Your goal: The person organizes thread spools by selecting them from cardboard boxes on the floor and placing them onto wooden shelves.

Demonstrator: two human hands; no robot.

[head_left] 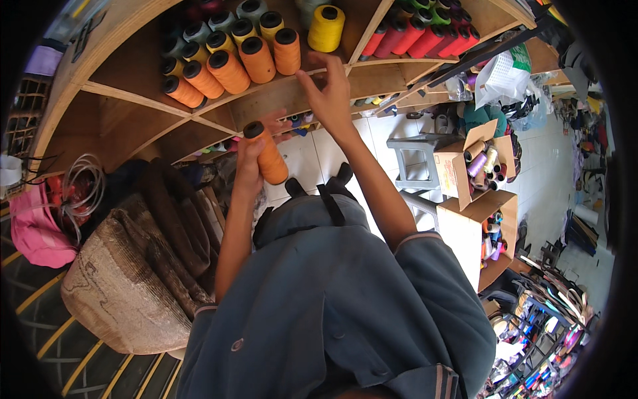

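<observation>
An orange thread spool (271, 159) with a dark core is gripped in my left hand (248, 165), tilted, below the front edge of the wooden shelf (266, 93). My right hand (327, 90) is raised at the shelf edge with its fingers apart and nothing in it. Its fingertips are near the end orange spool (287, 53) of the front row and below a yellow spool (326, 30). Several orange spools stand along that row, with yellow and grey ones behind them.
Red spools (409, 36) fill the compartment to the right. A grey stool (415, 159) and open cardboard boxes (458, 163) of mixed spools stand on the right. To the left are a rolled brown textile (126, 279) and a pink bag (40, 226).
</observation>
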